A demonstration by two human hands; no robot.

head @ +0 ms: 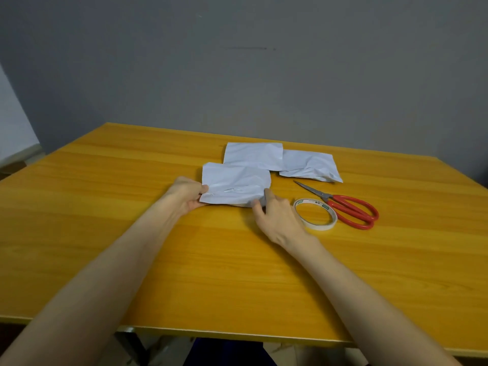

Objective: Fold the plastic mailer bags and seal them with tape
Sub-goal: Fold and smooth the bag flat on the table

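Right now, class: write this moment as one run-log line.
left hand: grips left edge of nearest mailer bag | right hand: pinches its right corner | tape roll, scissors: lying on table

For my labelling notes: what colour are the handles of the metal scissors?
Red, on the steel-bladed scissors; clearest in the head view.

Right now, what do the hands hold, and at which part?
The nearest mailer bag: left hand pinches its left edge, right hand its near right corner.

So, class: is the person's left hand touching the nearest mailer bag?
Touching. The head view shows the left hand pinching the left edge of the nearest mailer bag.
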